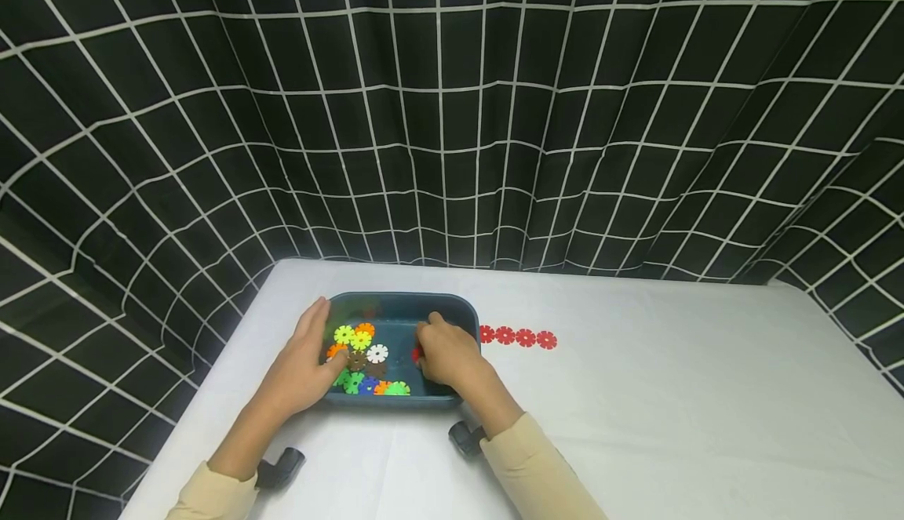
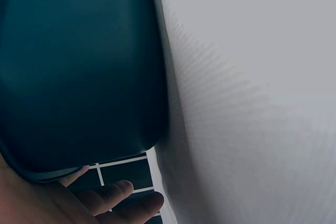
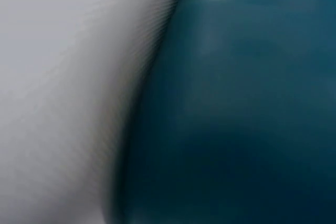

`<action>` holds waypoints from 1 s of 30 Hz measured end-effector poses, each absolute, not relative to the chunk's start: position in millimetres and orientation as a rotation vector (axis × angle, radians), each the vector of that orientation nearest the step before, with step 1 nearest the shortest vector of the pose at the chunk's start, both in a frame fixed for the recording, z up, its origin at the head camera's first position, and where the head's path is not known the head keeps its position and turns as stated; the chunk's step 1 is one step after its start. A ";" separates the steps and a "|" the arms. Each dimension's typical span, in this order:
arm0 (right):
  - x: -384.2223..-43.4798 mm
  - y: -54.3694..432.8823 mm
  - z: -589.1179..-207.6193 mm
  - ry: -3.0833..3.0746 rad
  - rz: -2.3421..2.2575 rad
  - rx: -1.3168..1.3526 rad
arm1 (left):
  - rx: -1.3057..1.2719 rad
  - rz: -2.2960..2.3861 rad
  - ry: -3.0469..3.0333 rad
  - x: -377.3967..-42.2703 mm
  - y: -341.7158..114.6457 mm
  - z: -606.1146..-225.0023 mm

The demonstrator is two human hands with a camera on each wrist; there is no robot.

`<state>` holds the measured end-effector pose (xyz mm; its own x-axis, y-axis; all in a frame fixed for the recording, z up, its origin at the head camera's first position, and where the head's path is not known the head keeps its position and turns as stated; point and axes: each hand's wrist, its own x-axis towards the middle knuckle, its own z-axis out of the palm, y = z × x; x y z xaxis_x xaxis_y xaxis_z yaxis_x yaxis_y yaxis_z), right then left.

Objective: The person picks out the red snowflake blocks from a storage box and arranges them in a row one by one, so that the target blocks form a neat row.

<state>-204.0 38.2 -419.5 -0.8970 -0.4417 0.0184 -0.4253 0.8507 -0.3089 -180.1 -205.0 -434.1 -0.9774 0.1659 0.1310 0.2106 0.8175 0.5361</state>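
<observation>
A dark teal plastic tub (image 1: pixel 395 400) stands on the white table. My left hand (image 1: pixel 300 371) holds its left rim, thumb over the inside and fingers along the outer wall; in the left wrist view, those fingers (image 2: pixel 121 203) show below the tub's side (image 2: pixel 84 66). Inside the tub's right part, my right hand (image 1: pixel 448 351) pinches a red notched disc (image 1: pixel 416 355), mostly hidden by the curled fingers. Loose snowflake-shaped discs lie in the left half, among them a white disc (image 1: pixel 377 354), a yellow disc (image 1: pixel 344 335) and a blue disc (image 1: pixel 369 385). The right wrist view shows only the tub wall (image 3: pixel 236 98) and tablecloth.
Right of the tub, several red discs (image 1: pixel 526 338) lie in a row on the white tablecloth (image 1: pixel 671 394). A black grid-patterned curtain (image 1: pixel 452 128) hangs behind and at the sides. Dark wrist camera mounts (image 1: pixel 281 469) sit below both forearms.
</observation>
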 end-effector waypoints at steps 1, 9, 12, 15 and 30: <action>-204.2 38.2 -419.6 2.968 -0.484 -0.690 | -0.303 -0.876 -2.919 -180.0 -204.9 -434.0; -205.7 37.5 -419.1 2.957 -0.622 -0.674 | -0.312 -0.875 -2.913 -179.2 -205.3 -434.8; -206.6 37.0 -418.3 2.959 -0.703 -0.666 | -0.310 -0.873 -2.913 -179.3 -205.3 -435.1; -207.0 36.8 -417.4 2.944 -0.767 -0.652 | -0.307 -0.870 -2.914 -179.4 -205.1 -435.1; -210.3 50.0 -400.5 2.883 -1.013 -0.594 | -0.295 -0.870 -2.917 -179.0 -203.9 -434.2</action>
<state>-210.3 50.0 -400.5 -0.9269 -0.3624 0.0980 -0.3440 0.7154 -0.6081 -179.0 -203.9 -434.2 -0.9779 0.1602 0.1346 0.2078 0.8198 0.5336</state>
